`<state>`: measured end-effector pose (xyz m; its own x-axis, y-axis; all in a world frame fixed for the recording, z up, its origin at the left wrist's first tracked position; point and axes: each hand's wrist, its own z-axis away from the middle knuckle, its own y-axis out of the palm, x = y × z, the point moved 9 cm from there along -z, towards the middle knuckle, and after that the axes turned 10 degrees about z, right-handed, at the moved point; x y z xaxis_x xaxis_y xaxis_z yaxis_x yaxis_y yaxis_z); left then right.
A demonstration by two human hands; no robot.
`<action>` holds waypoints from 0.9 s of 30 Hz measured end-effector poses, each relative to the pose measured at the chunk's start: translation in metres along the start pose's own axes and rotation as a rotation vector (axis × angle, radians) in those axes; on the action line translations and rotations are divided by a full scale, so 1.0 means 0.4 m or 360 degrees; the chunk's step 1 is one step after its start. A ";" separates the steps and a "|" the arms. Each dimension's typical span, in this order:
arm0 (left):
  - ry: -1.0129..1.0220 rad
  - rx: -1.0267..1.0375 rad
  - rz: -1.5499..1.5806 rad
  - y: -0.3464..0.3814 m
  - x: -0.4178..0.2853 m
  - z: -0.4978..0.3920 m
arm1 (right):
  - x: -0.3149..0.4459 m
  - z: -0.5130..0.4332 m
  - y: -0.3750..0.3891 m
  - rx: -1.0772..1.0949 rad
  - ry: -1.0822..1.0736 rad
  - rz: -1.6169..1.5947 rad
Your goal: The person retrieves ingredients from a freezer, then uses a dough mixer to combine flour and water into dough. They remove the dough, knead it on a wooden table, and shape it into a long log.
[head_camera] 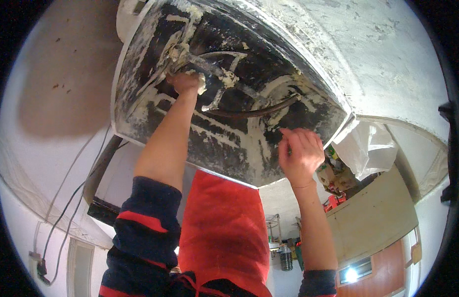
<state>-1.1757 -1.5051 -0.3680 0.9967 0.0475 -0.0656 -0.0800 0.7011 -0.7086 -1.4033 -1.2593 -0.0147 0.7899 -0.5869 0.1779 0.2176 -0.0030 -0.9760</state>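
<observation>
A dark metal tub or bin, its inner walls streaked with pale dough-like residue, lies open before me. Across its inside runs a residue-coated mixing shaft with arms, and a curved dark bar sits lower down. My left hand reaches in beside the shaft's left end, bent around pale, doughy residue; its fingers are mostly hidden. My right hand hovers over or rests at the tub's right near wall, fingers curled. Nothing shows in it, though the palm is hidden.
A pale wall with cables and a plug is on the left. To the right are a crumpled plastic sheet, a beige panel and cluttered items. A dark jar stands behind the red apron.
</observation>
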 end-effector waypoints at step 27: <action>0.0749 0.1064 -0.0810 -0.040 -0.160 0.216 | 0.003 -0.005 -0.003 -0.0003 0.0016 0.0026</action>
<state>-1.2373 -1.4577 -0.2918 0.7913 -0.5626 -0.2394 0.5292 0.8263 -0.1926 -1.4037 -1.2619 -0.0134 0.7877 -0.5947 0.1606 0.2036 0.0054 -0.9790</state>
